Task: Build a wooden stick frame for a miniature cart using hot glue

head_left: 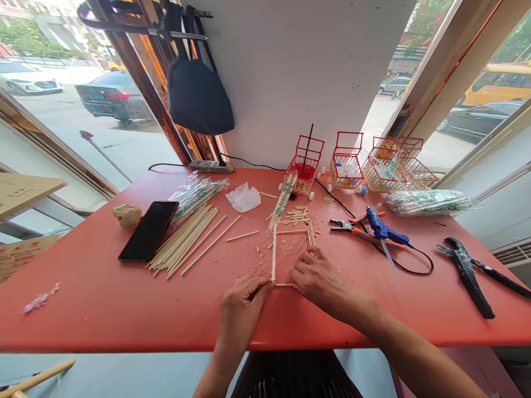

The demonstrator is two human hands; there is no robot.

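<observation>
A small frame of pale wooden sticks (274,251) lies on the red table (136,309) in front of me. My left hand (244,301) is closed, its thumb and forefinger pinching the frame's near left corner. On the frame's right side, my right hand (317,276) has its fingers bent together over the stick and the near right corner. My fingers hide part of that right side. Short stick pieces (297,213) and crumbs lie around the far end, beside wrapped sticks (286,193).
Long sticks (186,240), a phone (148,232) and wrapped bundles (199,190) lie left. Small stick carts (347,166) stand at the back. At right are a blue glue gun (384,229) with its cord, orange-handled pliers (360,231) and black pliers (467,276).
</observation>
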